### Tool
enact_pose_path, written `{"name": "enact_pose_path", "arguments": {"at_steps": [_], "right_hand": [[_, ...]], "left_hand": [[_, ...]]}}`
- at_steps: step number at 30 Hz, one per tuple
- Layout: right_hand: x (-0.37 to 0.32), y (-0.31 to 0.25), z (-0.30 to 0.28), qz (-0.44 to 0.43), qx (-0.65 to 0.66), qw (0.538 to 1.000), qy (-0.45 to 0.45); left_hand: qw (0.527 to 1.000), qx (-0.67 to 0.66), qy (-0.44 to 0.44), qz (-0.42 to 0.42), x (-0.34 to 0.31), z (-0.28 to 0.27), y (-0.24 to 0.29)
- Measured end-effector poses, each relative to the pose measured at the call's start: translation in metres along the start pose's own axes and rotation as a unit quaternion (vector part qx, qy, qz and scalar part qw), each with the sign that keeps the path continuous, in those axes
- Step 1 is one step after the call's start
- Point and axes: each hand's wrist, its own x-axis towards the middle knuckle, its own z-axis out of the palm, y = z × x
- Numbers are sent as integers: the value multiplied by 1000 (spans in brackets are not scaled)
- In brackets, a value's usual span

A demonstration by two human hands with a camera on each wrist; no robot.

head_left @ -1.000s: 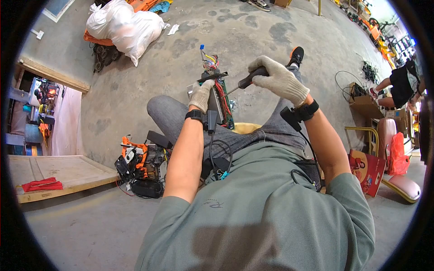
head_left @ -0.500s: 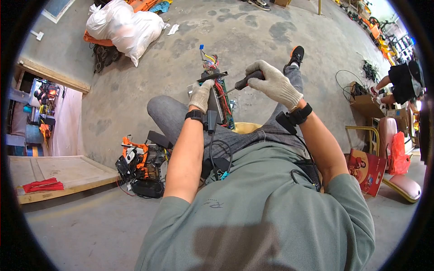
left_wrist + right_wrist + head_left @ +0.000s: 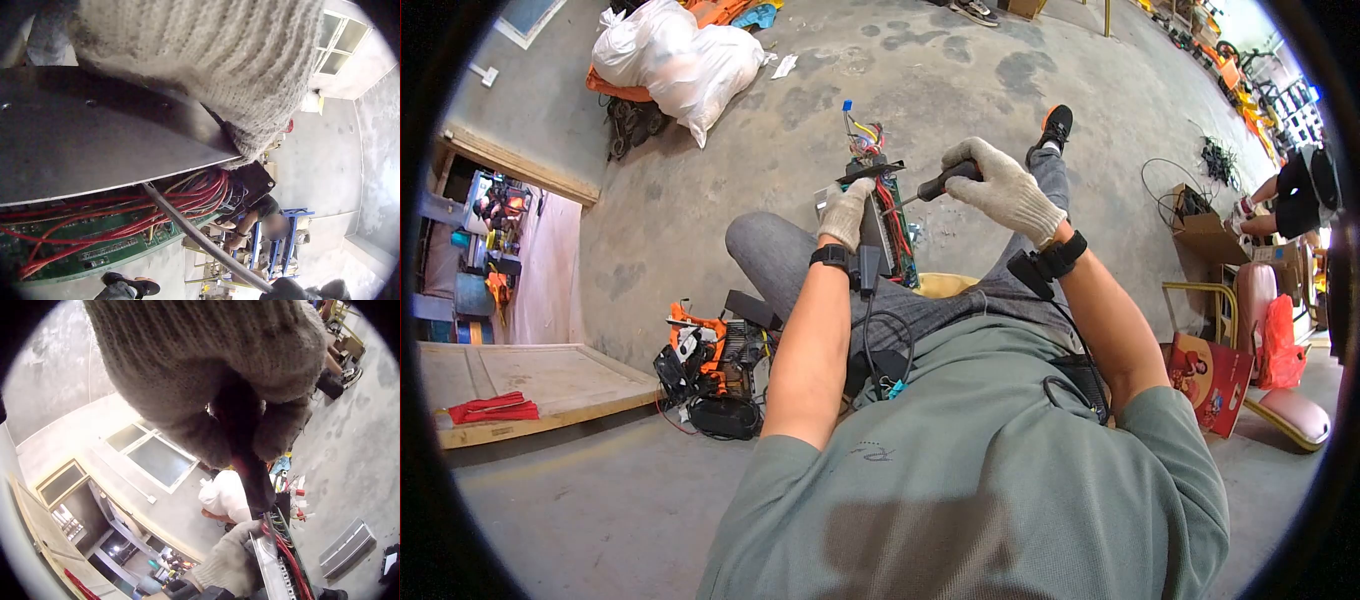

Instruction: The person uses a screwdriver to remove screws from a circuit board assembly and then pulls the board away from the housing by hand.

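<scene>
Left hand (image 3: 843, 214): while red wires (image 3: 181, 211) lay alongside, I gripped the metal plate (image 3: 94, 140)
Right hand (image 3: 1006, 192): curled round my screwdriver (image 3: 945, 182)
Shaft (image 3: 203, 240): crossed the wires to the plate's edge

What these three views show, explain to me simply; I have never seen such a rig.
There is no robot: a person in cream knitted gloves wears three cameras. The head picture looks down over the dull green shirt; each wrist picture looks closely at one hand's work.

The left hand grips a flat grey metal plate alongside a long green circuit board with thin red wires. The right hand holds a black-handled, screwdriver-like tool; its metal shaft reaches the plate's edge.

On the grey concrete floor are a white sack and a pile of orange and black parts.
</scene>
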Motion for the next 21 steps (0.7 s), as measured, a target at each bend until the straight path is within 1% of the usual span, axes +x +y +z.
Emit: {"name": "enact_pose_path", "arguments": {"at_steps": [3,6,8,9,13,14,15,17,21], "right_hand": [[-1,-2,0,1,1,1000,-10],[-1,-2,-1,-3,-3,1000,0],[-2,-8,-4,34,-42,998,-29],[-2,-7,-5,34,-42,998,-29],[-3,2,-2,0,-9,1000,-18],[-3,4,-1,-12,-3,1000,-12],[-4,3,-1,-12,-3,1000,-12],[-4,1,0,-15,-28,999,19],[-2,3,1,-11,-36,999,29]], "left_hand": [[1000,-9,-9,0,-1,0,1],[1000,-15,-5,9,-5,1,2],[1000,-4,-4,15,-5,1,3],[1000,7,-2,22,-5,1,3],[1000,14,19,12,6,-1,-6],[999,27,20,26,14,-4,-13],[998,40,21,40,18,-5,-14],[998,39,22,41,23,-8,-20],[998,43,21,41,26,-8,-23]]}}
